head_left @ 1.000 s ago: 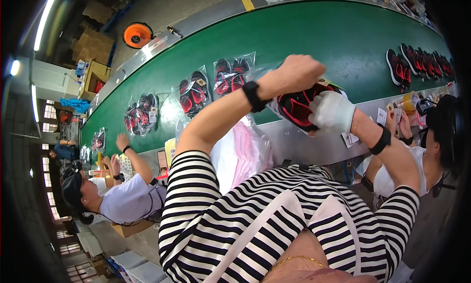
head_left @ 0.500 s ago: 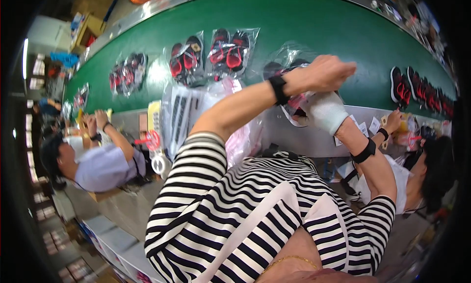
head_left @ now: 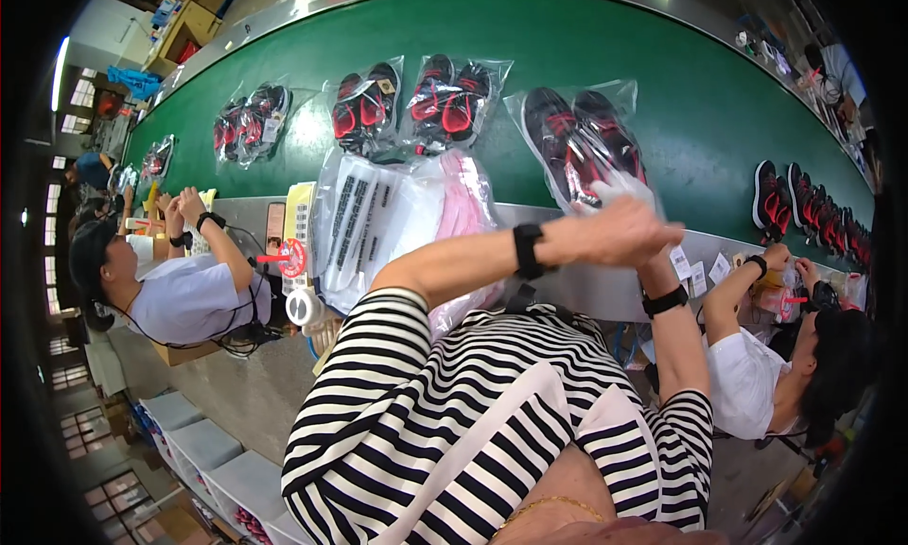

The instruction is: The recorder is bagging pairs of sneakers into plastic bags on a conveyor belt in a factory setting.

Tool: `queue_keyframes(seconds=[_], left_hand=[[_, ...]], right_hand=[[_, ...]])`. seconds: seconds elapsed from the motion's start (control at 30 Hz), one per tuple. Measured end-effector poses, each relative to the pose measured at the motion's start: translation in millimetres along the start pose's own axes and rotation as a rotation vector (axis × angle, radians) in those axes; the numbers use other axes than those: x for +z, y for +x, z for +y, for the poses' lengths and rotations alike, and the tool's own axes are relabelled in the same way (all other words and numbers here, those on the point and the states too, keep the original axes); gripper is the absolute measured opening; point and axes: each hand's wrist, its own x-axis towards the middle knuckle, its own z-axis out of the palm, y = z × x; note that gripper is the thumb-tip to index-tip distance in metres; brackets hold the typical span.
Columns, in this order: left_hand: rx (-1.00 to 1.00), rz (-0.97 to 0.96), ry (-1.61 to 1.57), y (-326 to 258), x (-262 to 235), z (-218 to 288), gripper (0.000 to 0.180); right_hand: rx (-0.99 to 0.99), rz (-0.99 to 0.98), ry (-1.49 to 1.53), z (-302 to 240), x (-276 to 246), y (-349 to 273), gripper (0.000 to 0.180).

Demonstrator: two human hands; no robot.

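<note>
Bagged shoe pair (head_left: 575, 140): black and red, in clear plastic, lying on the green desk (head_left: 700, 91) directly ahead of the hands.
Left hand (head_left: 615, 231): at the bag's near end; fingers look curled, but whether they pinch plastic I cannot make out (motion blur).
Right hand (head_left: 626, 188): blurred white, partly behind the left; finger state likewise unreadable.
Other bagged pairs (head_left: 449, 101): row to the left.
Unbagged shoes (head_left: 813, 203): lined up at right.
</note>
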Motion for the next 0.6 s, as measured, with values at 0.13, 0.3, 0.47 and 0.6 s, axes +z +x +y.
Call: queue_keyframes(seconds=[0.13,0.3,0.47,0.6], left_hand=[[-0.074,0.114,0.046,34,-29,-3,0.013],[-0.149,0.073,0.116,-7,-19,-15,0.013],[-0.452,0.179,0.332,-22,-46,-27,0.027],[-0.701,0.285,0.39,-98,-54,-29,0.034]], right_hand=[[-0.322,-0.092,-0.821,-18,42,61,0.041],[-0.764,-0.273,-1.791,-38,76,128,0.04],[-0.526,-0.032,-1.884,-27,79,147,0.037],[-0.91,-0.246,-1.754,56,53,140,0.04]])
